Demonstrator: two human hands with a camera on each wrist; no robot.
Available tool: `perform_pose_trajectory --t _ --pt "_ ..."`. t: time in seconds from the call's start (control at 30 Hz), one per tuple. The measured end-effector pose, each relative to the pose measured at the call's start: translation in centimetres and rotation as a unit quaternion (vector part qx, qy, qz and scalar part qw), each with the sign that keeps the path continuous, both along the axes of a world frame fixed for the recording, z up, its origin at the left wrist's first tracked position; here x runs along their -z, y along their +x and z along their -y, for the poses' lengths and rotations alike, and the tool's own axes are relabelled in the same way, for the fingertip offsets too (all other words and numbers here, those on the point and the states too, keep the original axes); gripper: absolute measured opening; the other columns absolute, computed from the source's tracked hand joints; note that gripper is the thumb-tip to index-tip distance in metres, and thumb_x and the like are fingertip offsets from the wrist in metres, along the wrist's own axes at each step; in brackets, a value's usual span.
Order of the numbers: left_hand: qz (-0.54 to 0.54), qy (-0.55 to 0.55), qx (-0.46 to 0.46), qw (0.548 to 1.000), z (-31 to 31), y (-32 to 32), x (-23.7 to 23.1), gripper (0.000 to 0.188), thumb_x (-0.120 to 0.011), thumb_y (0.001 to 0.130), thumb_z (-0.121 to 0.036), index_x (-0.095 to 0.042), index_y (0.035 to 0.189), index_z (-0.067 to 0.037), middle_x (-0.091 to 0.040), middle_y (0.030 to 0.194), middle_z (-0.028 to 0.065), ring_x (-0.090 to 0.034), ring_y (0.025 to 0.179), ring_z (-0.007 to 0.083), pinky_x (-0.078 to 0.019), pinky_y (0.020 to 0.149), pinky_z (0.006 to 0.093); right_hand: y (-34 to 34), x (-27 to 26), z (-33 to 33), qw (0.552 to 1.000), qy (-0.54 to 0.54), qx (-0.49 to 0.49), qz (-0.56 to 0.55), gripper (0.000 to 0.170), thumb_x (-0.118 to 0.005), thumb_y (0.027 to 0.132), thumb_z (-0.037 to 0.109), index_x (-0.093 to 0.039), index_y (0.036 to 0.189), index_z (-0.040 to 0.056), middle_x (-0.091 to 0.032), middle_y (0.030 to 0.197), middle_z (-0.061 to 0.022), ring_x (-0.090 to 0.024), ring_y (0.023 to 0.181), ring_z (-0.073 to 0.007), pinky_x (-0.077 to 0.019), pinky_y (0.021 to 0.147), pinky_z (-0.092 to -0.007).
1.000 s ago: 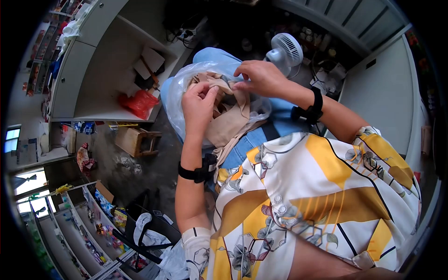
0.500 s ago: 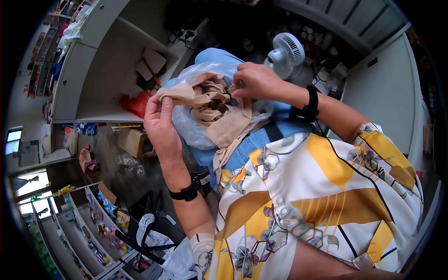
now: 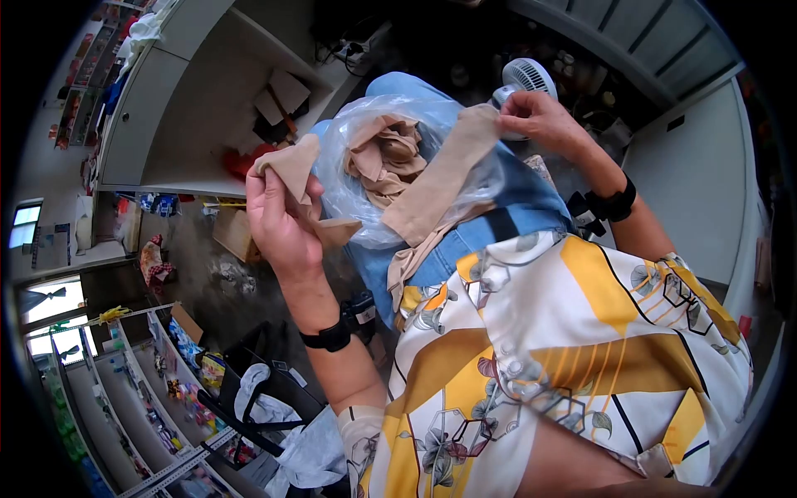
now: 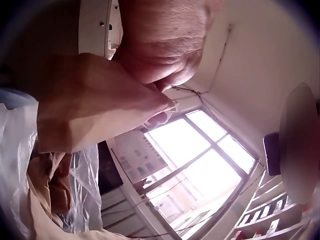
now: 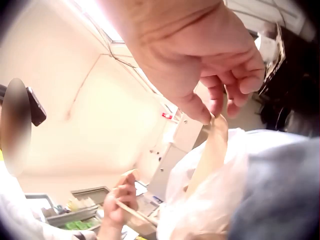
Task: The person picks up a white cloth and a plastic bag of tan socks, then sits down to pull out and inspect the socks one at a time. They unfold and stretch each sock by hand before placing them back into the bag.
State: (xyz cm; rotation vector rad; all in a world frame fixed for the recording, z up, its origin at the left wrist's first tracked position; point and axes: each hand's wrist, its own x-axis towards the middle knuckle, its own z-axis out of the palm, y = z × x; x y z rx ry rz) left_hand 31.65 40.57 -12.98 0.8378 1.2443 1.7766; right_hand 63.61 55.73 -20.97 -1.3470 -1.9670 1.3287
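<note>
A piece of beige cloth [image 4: 90,105] is held by the left hand [image 4: 165,45], pinched at its right end, and is spread out to the left. Below it, more beige fabric [image 4: 60,190] is partly surrounded by a clear plastic bag [image 4: 85,180]. A bright window [image 4: 182,145] is divided by dark bars, and a wire [image 4: 187,90] is seen above it. At lower right, small items are held on white shelves [image 4: 265,205]. A white cabinet [image 4: 92,30] is partly hidden by the hand and cloth.
</note>
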Motion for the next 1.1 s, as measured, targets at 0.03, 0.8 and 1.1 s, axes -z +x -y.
perform_pose_trajectory --t 0.03,0.8,1.1 --pt "-0.002 -0.002 0.032 0.999 0.0 0.1 0.0 0.019 -0.044 0.105 -0.023 -0.053 0.111 -0.008 -0.066 0.087 0.0066 -0.06 0.062 0.0107 -0.0419 0.049 0.019 1.0 0.1 -0.1 0.997 0.03 0.009 0.064 0.019 -0.069 0.087 0.021 -0.068 0.092 0.003 -0.065 0.083 -0.0048 -0.059 0.079 -0.0126 -0.0492 0.072 -0.0264" --pt "-0.092 -0.211 0.235 0.944 0.0 5.2 1.0 0.038 -0.07 0.088 -0.008 -0.055 0.12 0.004 -0.068 0.093 0.0064 -0.064 0.073 0.0098 -0.0504 0.065 0.0216 -3.3 -2.9 0.0 0.863 -0.288 -0.063 -0.411 0.028 -0.076 0.086 0.026 -0.066 0.102 0.0053 -0.068 0.089 -0.0018 -0.067 0.08 -0.0091 -0.0566 0.074 -0.025" --pt "-0.113 -0.265 0.293 0.912 5.4 3.8 3.8 0.021 -0.067 0.092 -0.012 -0.068 0.105 0.004 -0.069 0.088 0.0031 -0.063 0.074 0.0077 -0.0502 0.064 0.0216 2.0 -0.5 0.6 0.902 -0.283 -0.024 -0.325 0.04 -0.081 0.08 0.033 -0.067 0.105 0.0042 -0.067 0.087 -0.0029 -0.064 0.074 -0.0081 -0.0534 0.064 -0.02"
